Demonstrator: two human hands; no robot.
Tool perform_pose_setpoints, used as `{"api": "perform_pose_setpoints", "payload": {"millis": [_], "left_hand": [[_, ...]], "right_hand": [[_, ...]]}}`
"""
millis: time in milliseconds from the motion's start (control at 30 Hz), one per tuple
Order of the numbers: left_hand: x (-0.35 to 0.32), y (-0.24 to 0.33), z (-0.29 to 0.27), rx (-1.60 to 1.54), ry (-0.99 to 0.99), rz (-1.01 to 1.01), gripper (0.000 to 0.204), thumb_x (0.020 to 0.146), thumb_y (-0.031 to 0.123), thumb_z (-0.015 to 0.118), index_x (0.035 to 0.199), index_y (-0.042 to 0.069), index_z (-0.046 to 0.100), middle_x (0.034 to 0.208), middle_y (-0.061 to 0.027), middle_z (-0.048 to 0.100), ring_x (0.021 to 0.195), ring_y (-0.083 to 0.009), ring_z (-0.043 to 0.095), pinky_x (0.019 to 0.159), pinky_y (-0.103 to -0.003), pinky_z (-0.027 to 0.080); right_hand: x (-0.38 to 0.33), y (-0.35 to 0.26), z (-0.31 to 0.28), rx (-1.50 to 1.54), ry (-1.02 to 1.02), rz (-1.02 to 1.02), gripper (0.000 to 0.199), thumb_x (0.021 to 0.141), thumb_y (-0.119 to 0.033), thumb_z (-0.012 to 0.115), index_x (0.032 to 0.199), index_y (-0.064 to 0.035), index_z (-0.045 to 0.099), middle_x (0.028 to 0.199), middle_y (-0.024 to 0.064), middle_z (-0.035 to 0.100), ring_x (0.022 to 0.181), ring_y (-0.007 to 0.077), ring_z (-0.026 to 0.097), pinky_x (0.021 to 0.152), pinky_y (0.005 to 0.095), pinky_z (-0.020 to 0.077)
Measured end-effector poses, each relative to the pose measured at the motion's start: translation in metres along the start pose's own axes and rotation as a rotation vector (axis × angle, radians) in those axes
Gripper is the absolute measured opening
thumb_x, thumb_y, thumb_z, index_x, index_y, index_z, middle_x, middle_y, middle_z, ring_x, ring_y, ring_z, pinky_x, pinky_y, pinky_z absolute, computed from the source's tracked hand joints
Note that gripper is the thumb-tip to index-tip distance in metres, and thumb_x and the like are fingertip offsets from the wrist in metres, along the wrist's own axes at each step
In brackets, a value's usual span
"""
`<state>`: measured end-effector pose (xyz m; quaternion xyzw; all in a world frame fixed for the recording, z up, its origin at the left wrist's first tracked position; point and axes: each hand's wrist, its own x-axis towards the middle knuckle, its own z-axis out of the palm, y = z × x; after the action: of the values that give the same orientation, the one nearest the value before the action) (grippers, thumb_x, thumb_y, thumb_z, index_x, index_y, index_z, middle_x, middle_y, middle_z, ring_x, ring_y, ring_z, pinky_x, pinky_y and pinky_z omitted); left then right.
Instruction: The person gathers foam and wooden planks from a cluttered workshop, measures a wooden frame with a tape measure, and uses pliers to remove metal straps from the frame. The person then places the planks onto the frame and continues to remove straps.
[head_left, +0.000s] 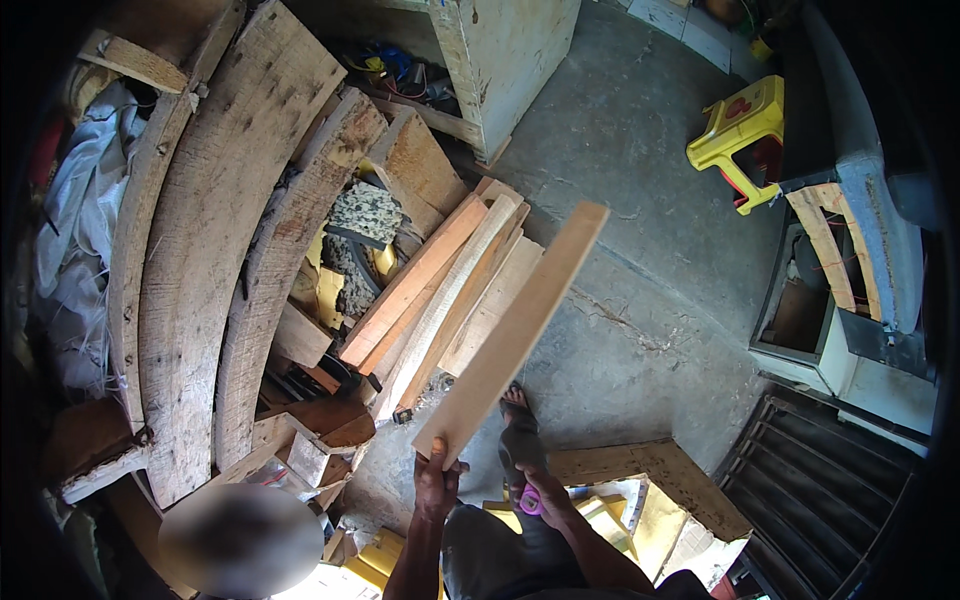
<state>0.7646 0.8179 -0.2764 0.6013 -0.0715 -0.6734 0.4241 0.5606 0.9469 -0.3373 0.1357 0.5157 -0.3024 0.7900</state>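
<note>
A long, flat wooden board [520,325] slants up and to the right in front of me. My left hand [436,485] grips its near end, with the thumb on the upper face. The board's far end hangs free above the floor. Lower and to the right, my right hand [548,497] is closed around a small round pink-purple object [531,499], possibly a tape measure. It is apart from the board, near my leg. Left of the board, several planks [440,290] lean together in a stack.
Wide rough boards [225,200] stand at the left beside white sacking [88,240]. A worn pale cabinet [505,70] stands at the top. Over the grey concrete floor [640,260], a yellow plastic stool [745,135] is at the far right. A dark metal grille [810,490] and an open wooden box [660,475] sit lower right.
</note>
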Motion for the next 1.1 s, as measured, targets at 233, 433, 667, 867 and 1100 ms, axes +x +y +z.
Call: {"api": "perform_pose_setpoints", "payload": {"millis": [233,433,667,867,1100], "left_hand": [[-0.042,-0.078,0.018,0.312,-0.278,-0.268,0.066,0.098,0.048,0.069,0.139,0.001,0.048,0.101,-0.0083,0.069,0.074,-0.0135,0.07,0.054,-0.024,0.049],[0.046,-0.076,-0.042,0.668,-0.366,-0.136,0.054,0.106,0.04,0.06,0.147,0.007,0.047,0.115,-0.0101,0.069,0.098,-0.0189,0.069,0.086,-0.034,0.054],[0.278,0.094,-0.062,1.553,0.246,0.804,0.075,0.096,0.056,0.066,0.141,-0.002,0.049,0.13,-0.0293,0.058,0.124,-0.0488,0.052,0.105,-0.055,0.045],[0.353,0.097,-0.039,1.899,0.121,0.225,0.122,0.074,0.089,0.063,0.158,0.006,0.029,0.147,-0.0305,0.047,0.14,-0.0512,0.041,0.117,-0.063,0.032],[0.318,0.045,-0.034,1.668,0.095,0.307,0.118,0.064,0.067,0.088,0.148,0.006,0.032,0.146,-0.0284,0.042,0.136,-0.0506,0.045,0.111,-0.062,0.04]], "right_hand": [[0.01,-0.057,-0.029,0.035,0.161,-0.457,0.056,0.091,-0.044,0.077,0.13,-0.0088,0.058,0.117,0.0082,0.068,0.106,0.0256,0.069,0.091,0.0449,0.0563],[0.016,-0.069,-0.074,0.351,0.194,-0.248,0.042,0.09,-0.02,0.075,0.127,-0.0065,0.06,0.116,0.0084,0.069,0.11,0.0246,0.067,0.099,0.0441,0.0524],[0.035,-0.034,-0.068,0.219,0.236,-0.076,0.041,0.087,-0.016,0.076,0.122,-0.0033,0.062,0.11,0.0086,0.069,0.103,0.0229,0.069,0.094,0.0402,0.0537],[0.042,-0.002,-0.075,0.053,0.223,-0.011,0.037,0.084,-0.014,0.079,0.117,0.0001,0.066,0.105,0.0089,0.07,0.098,0.0201,0.07,0.088,0.0358,0.0541],[0.047,0.014,-0.076,0.04,0.173,0.007,0.044,0.084,-0.015,0.081,0.121,0.0011,0.064,0.107,0.0094,0.07,0.101,0.0205,0.069,0.089,0.0355,0.0533]]}}
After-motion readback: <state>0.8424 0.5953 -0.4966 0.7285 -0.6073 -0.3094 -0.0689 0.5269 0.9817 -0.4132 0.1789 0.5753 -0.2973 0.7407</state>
